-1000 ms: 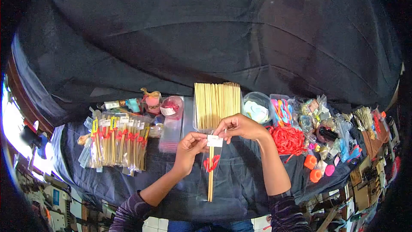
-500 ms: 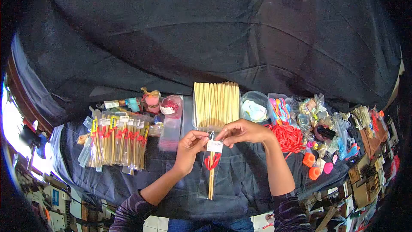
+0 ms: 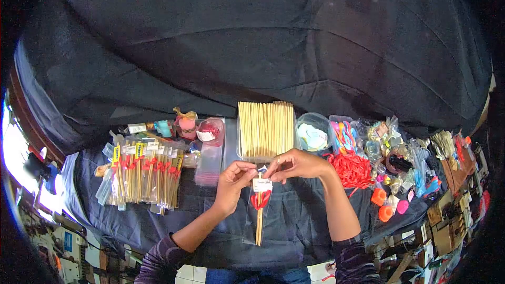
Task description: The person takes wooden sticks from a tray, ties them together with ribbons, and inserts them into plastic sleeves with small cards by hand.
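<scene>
In front of me a clear plastic bag (image 3: 267, 214) holds thin wooden sticks (image 3: 259, 226) tied with a red ribbon (image 3: 261, 200). A white printed tag (image 3: 261, 185) lies over its upper part. My left hand (image 3: 232, 185) pinches the bag's top edge on the left, beside the tag. My right hand (image 3: 294, 165) pinches the same top edge on the right, thumb and forefinger together. The two hands are a small gap apart, just below a container of upright-looking wooden sticks (image 3: 265, 129).
Finished-looking bagged sticks (image 3: 144, 173) lie at left, beside flat clear bags (image 3: 210, 163). A round tub (image 3: 314, 131) holds white tags. Red ribbons (image 3: 350, 169) are heaped at right, near colourful small items (image 3: 382, 211) and plastic packets (image 3: 376, 134).
The tag sits slightly lower and flatter against the bag. My right hand has shifted slightly down, and my left hand has barely moved.
</scene>
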Available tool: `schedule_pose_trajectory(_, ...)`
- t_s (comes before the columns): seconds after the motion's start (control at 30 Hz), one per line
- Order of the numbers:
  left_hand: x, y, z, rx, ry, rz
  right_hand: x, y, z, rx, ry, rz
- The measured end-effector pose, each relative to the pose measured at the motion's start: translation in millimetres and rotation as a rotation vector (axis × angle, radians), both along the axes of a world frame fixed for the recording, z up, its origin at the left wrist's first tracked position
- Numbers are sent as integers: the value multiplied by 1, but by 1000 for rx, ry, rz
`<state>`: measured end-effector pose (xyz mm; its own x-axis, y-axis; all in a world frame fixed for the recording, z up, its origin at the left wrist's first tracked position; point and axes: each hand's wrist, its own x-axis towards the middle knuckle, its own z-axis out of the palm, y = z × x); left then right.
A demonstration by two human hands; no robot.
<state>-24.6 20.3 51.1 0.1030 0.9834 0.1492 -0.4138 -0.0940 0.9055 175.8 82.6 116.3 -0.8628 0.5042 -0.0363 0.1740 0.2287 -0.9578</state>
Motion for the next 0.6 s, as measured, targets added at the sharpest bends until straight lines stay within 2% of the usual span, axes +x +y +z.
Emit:
schedule_pose_trajectory(0.1, -1, 0, 0, 3, 26, 25, -1, 0, -3, 26, 8, -11)
schedule_pose_trajectory(0.17, -2, 0, 3, 10, 34, 42, -4, -1, -2, -67, 63, -51)
schedule_pose_trajectory(0.37, -2, -1, 5, 4, 35, 54, -5, -2, -3, -125, 43, -28)
schedule_pose_trajectory(0.6, 0, -3, 8, -7, 38, 45, -5, -2, -1, -110, 17, -24)
